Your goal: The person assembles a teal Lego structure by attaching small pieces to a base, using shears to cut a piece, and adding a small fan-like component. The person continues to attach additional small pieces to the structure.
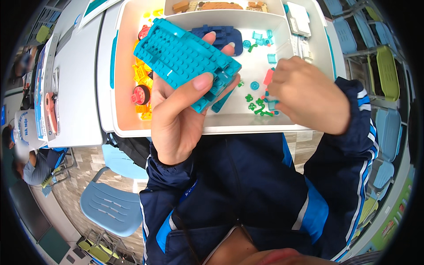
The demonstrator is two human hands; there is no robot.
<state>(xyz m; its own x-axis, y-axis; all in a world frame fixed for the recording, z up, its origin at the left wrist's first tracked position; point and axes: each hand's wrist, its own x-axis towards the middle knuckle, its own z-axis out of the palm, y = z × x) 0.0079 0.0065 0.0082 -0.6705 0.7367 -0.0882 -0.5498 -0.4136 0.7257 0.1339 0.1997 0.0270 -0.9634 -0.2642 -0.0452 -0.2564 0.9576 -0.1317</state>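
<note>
Head view, looking down into a white compartmented sorting tray [212, 126] on a white table [79, 88]. Left hand [176, 110] is raised over the tray and grasps a turquoise studded brick assembly [185, 57], thumb pressed on its near face, fingertips wrapped over the far edge; the piece is held tilted, long axis running from upper left to lower right, its lower right corner pointing toward the other hand. Right hand [304, 95] is down inside the right-hand compartment, fingers curled among the loose small parts; a pink-red piece [268, 76] sits at its fingertips, but whether it is pinched or only touched cannot be told. Small green pieces [256, 106] and translucent blue pieces [260, 39] lie scattered just left of that hand, between it and the assembly. The right hand is plainly the nearer one to these. Yellow bricks [142, 77] and a red wheel [140, 94] fill the left compartment, partly behind the assembly. A dark blue plate [229, 37] lies beyond it.
</note>
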